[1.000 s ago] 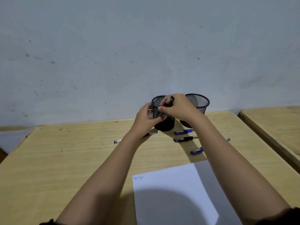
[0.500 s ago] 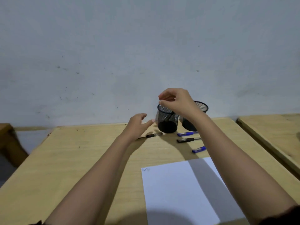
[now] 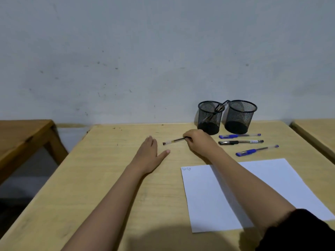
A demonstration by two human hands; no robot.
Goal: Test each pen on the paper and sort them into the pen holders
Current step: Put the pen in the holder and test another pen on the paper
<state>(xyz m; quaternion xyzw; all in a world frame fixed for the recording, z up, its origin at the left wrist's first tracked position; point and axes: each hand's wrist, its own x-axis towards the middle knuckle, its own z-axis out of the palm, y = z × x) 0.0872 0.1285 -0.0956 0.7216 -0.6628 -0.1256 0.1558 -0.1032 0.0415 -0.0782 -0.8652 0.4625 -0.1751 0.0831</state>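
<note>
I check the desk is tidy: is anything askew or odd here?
Nothing is spilled or damaged. One pen leans slanted in the left mesh pen holder, poking over the rim toward the right mesh pen holder.

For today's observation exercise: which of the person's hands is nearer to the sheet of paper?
Right. The right hand grips a pen just beyond the paper's far edge; the left hand lies flat on the table, further off to the paper's left.

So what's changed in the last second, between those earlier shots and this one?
The right hand let go of the dark pen it was lowering; it now leans in the left black mesh pen holder. That hand came down and closed on the clear-barrelled pen on the wooden table. The left hand dropped flat, empty. The right mesh holder, three other pens and white paper stayed.
</note>
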